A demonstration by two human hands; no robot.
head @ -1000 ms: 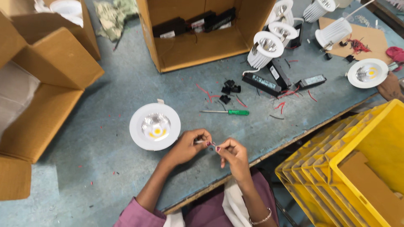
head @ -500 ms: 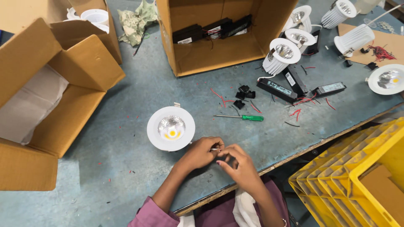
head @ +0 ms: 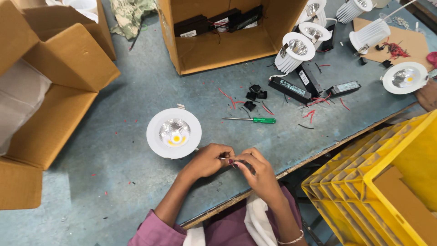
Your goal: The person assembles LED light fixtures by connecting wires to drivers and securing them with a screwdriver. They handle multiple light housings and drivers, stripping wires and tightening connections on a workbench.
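Green screwdriver [head: 253, 120], yellow crates [head: 387, 182], cardboard boxes [head: 59, 91]

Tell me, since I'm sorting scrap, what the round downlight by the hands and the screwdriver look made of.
Round downlight: white trim ring, smooth and matte, painted metal or plastic; shiny mirrored reflector cup inside. Screwdriver: translucent green handle, likely plastic; thin grey shaft with a metallic look.

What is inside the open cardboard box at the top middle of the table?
Inside the cardboard box lie several black rectangular driver units with red wires, against its far wall. Its near wall hides part of the bottom.
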